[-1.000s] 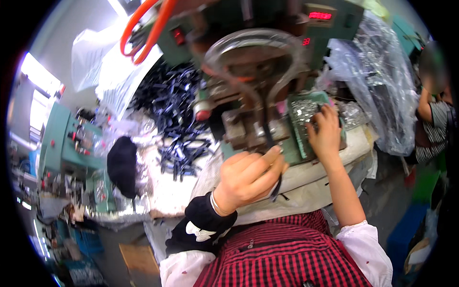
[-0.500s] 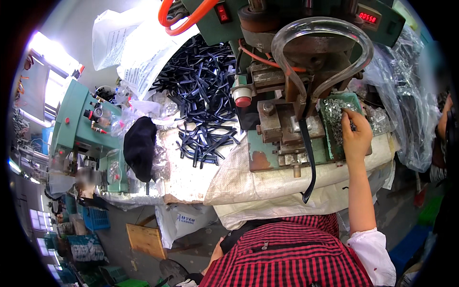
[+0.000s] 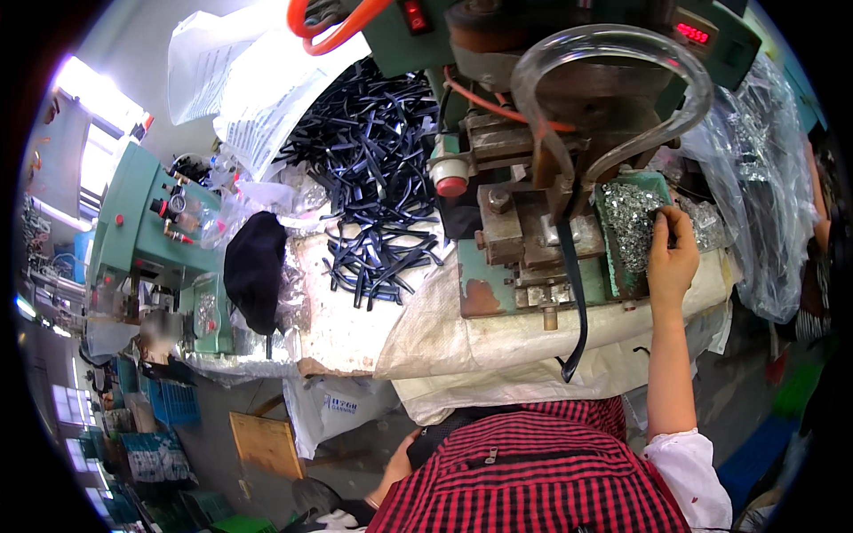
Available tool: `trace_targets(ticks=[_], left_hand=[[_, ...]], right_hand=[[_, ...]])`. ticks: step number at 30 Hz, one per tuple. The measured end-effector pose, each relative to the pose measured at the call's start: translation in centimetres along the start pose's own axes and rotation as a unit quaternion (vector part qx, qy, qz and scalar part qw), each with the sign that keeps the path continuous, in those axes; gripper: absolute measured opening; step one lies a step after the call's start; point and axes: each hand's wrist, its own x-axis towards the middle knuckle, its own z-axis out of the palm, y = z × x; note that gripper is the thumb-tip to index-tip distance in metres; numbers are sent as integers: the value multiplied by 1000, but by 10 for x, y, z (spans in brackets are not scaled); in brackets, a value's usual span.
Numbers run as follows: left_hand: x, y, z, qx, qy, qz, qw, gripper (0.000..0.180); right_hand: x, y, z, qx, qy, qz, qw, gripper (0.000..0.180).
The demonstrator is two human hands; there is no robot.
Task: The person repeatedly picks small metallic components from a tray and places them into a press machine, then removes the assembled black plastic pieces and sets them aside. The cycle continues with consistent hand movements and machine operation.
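I see room to reach in over the cream woven sheet (image 3: 444, 342), left of the slim black plastic strip (image 3: 577, 302) jutting from the rust-brown metal press (image 3: 524, 249). The clear looped plastic tube (image 3: 613, 35) partly blocks the approach from above, and the green rectangular tray (image 3: 611, 266) crowds the press's right side.

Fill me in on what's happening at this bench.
The person's bare right hand is at the green rectangular tray of small silvery pieces; whether its fingers grip one is unclear. One long black curved strip hangs from the green and brown metal machine, untouched. More glossy dark strips lie heaped to the left.
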Motion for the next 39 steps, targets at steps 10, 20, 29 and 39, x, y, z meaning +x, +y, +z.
trace_targets(ticks=[10,20,29,39], left_hand=[[19,-44,-15,24,-121,106,987,61],[16,-27,-22,96,-147,94,980,63],[21,-34,-20,85,-113,66,988,67],[6,-12,-18,124,-81,74,986,68]], right_hand=[[-10,1,-8,59,-5,28,998,15],[-14,10,-15,84,-26,31,996,15],[-17,7,-11,89,-33,29,995,16],[-21,5,-8,77,-47,27,996,18]])
